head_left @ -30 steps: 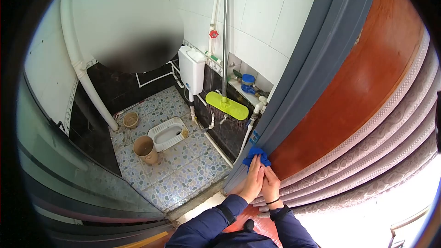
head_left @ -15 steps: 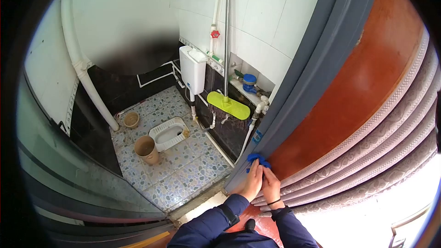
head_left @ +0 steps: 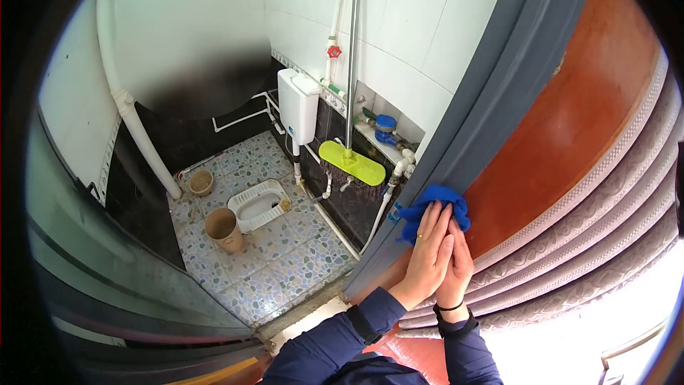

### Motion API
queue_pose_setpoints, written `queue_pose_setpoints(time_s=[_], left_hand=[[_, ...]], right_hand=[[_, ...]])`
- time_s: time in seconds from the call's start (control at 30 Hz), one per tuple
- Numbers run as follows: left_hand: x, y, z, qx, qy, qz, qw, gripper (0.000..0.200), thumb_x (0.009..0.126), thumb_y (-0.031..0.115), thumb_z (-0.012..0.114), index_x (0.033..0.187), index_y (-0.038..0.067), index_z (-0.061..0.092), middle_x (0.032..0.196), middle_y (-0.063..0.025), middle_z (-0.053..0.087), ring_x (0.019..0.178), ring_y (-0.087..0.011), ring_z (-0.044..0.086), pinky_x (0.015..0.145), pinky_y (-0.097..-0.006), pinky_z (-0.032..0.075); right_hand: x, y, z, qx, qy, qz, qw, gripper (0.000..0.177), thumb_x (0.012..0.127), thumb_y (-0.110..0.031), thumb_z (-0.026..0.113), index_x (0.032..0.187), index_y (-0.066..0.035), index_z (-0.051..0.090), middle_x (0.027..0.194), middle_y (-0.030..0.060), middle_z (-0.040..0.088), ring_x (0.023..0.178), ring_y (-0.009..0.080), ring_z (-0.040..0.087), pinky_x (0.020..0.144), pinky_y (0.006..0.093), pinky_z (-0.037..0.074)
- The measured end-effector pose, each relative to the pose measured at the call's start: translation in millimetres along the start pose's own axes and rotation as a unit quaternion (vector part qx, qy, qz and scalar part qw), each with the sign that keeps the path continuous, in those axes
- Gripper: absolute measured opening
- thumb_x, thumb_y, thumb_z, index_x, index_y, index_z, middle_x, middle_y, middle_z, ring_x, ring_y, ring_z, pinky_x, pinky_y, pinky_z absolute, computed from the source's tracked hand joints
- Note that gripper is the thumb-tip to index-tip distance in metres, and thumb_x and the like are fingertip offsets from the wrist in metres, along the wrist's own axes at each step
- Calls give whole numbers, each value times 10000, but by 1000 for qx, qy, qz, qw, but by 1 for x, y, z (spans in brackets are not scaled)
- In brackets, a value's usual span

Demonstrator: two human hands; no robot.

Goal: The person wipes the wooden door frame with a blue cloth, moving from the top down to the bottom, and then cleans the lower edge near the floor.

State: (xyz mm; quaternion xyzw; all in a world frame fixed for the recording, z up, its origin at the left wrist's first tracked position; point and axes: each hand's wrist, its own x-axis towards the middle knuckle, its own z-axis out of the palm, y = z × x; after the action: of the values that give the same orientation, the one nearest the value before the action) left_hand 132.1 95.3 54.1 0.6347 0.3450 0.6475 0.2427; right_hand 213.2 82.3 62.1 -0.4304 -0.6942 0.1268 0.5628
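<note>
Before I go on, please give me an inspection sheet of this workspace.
Surface: grey door frame beside a red-brown panel; small pale mark at their border.
Job's things: blue cloth, bunched, against frame and panel.
Clutter: bucket and small basin on the tiled floor; green broom upright near the wall.
Hands: left and right together, fingers extended over the cloth.
Cables: none clearly seen.
Surroundings: squat toilet, white cistern, gathered curtain.

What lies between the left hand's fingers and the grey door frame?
A blue cloth lies between the fingers and the frame, in the head view.
</note>
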Motion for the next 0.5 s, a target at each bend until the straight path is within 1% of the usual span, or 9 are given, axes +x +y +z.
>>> queue_pose_setpoints(time_s=[0.13, 0.17, 0.27, 0.33, 0.37, 0.47, 0.5], left_hand=[[-12, -14, 0, 22, 4, -28, 999, 472, 1007, 192, 371, 1411, -51, 351, 1480, -267, 294, 1400, -408, 243, 1150, -444, 196], [-25, -32, 3, 21, 16, -46, 999, 458, 1006, 177, 378, 1402, -52, 360, 1465, -267, 316, 1377, -409, 285, 1139, -436, 227], [-45, -48, 4, 22, 24, -91, 995, 458, 1012, 175, 380, 1400, -67, 353, 1462, -265, 333, 1376, -385, 312, 1134, -402, 250], [-60, -63, 8, 35, 36, -116, 992, 445, 1012, 163, 385, 1391, -68, 356, 1458, -262, 340, 1372, -382, 321, 1129, -400, 260], [-67, -71, 11, 38, 43, -125, 990, 444, 1012, 163, 386, 1390, -68, 355, 1457, -263, 341, 1372, -383, 323, 1128, -399, 261], [-80, -82, 13, 42, 51, -158, 985, 448, 1012, 167, 393, 1390, -69, 350, 1459, -261, 342, 1373, -377, 325, 1129, -393, 260], [-84, -87, 14, 39, 55, -164, 984, 449, 1011, 168, 394, 1390, -69, 348, 1461, -260, 340, 1374, -376, 324, 1130, -392, 259]], right_hand=[[-12, 12, 1, -13, -37, 29, 999, 349, 935, -8, 509, 1279, 38, 552, 1297, 192, 576, 1229, 300, 539, 1034, 371, 409], [-23, 26, 10, 8, -27, 37, 999, 335, 933, -14, 517, 1259, 45, 562, 1272, 197, 591, 1211, 306, 552, 1022, 370, 417], [-40, 42, 18, 25, -57, 55, 997, 326, 923, -8, 529, 1242, 40, 575, 1223, 189, 617, 1152, 304, 589, 988, 361, 444], [-57, 62, 24, 20, -58, 62, 996, 315, 916, -3, 537, 1225, 37, 584, 1201, 180, 627, 1114, 295, 607, 959, 356, 462], [-61, 68, 25, 4, -70, 43, 997, 297, 908, -1, 543, 1198, 32, 596, 1171, 183, 633, 1081, 301, 617, 927, 355, 476], [-75, 81, 28, -19, -84, 43, 995, 260, 898, -6, 554, 1150, 23, 611, 1108, 188, 638, 1017, 324, 628, 864, 358, 492], [-75, 78, 28, -5, -101, 70, 992, 243, 881, -13, 565, 1117, 19, 616, 1060, 191, 629, 949, 350, 624, 808, 377, 494]])
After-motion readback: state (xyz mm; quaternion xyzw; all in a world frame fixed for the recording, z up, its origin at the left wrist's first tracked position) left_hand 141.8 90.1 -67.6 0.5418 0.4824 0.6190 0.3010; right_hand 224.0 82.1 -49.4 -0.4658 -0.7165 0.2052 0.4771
